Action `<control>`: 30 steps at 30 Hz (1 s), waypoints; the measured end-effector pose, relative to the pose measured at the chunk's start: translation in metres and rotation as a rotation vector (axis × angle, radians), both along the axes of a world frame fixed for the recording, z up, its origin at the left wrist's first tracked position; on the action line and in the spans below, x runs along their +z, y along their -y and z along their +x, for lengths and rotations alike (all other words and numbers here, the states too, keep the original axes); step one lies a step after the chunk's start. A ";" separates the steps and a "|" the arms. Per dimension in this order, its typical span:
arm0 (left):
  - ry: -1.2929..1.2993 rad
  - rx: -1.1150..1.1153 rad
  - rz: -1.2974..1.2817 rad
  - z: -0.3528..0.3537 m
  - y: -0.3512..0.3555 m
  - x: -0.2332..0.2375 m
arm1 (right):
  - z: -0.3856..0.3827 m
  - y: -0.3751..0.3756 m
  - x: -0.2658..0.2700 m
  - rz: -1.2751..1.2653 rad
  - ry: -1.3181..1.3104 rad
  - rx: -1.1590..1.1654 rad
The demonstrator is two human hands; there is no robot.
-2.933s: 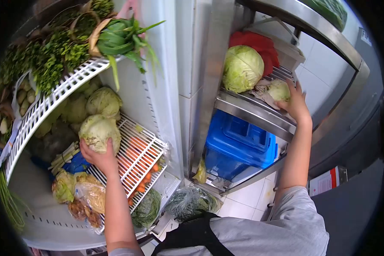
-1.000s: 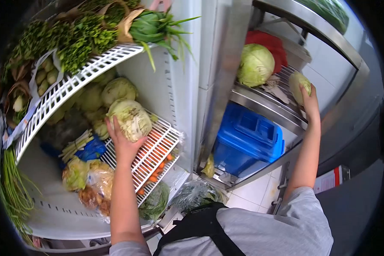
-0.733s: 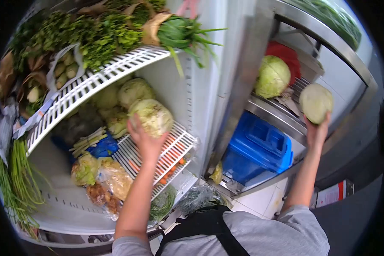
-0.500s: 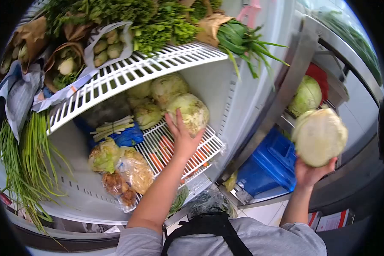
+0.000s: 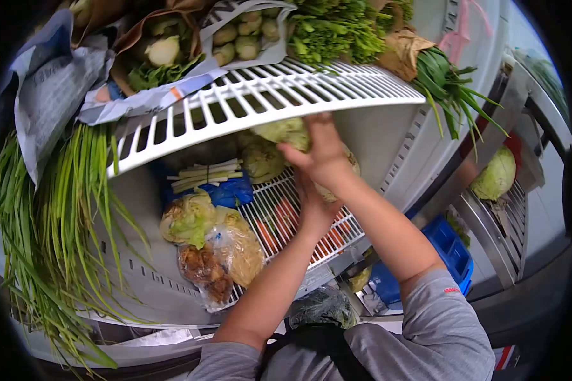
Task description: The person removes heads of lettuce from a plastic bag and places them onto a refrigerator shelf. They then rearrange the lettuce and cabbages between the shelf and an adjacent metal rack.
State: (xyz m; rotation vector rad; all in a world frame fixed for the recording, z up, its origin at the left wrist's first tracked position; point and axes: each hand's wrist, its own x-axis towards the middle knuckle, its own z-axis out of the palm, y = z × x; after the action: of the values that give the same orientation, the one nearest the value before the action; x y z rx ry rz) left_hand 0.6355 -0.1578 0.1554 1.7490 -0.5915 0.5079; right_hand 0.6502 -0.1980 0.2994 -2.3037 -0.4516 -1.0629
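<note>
Inside the fridge, my right hand [image 5: 324, 152] reaches under the upper shelf with its thumb and fingers around the edge of a pale green cabbage [image 5: 282, 131]. Below and partly behind it, my left hand [image 5: 314, 206] presses against another cabbage [image 5: 351, 164] at the right. The right hand and wrist hide much of that cabbage and some of my left fingers. A further cabbage [image 5: 262, 164] sits to the left on the white wire rack [image 5: 270, 206].
Tied pale stalks [image 5: 206, 174] on blue plastic, a leafy lettuce [image 5: 187, 219] and bagged food [image 5: 235, 247] lie left. Greens and wrapped vegetables crowd the upper shelf [image 5: 260, 95]; long green onions [image 5: 63, 235] hang down. Outside are a cabbage [image 5: 494, 174] and a blue bin [image 5: 448, 247].
My right hand has swung from outside the fridge, where it held up a cabbage, to under the upper shelf. My left hand stays at the cabbage on the rack. The view has shifted.
</note>
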 end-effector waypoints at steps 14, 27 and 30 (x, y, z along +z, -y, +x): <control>-0.006 -0.204 0.271 0.008 -0.005 -0.038 | 0.054 -0.069 -0.054 -0.670 -0.281 -0.149; 0.055 0.101 -0.009 -0.003 -0.002 -0.019 | 0.058 -0.053 -0.067 -0.654 -0.288 -0.103; -0.093 -0.042 -0.023 0.017 0.003 -0.066 | 0.056 -0.055 -0.065 -0.546 -0.488 -0.076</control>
State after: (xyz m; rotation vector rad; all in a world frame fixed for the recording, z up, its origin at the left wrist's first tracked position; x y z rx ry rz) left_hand 0.6525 -0.1606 0.0890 1.7253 -0.5534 0.4009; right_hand 0.7063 -0.1432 0.2346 -2.9613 -0.4988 -0.3959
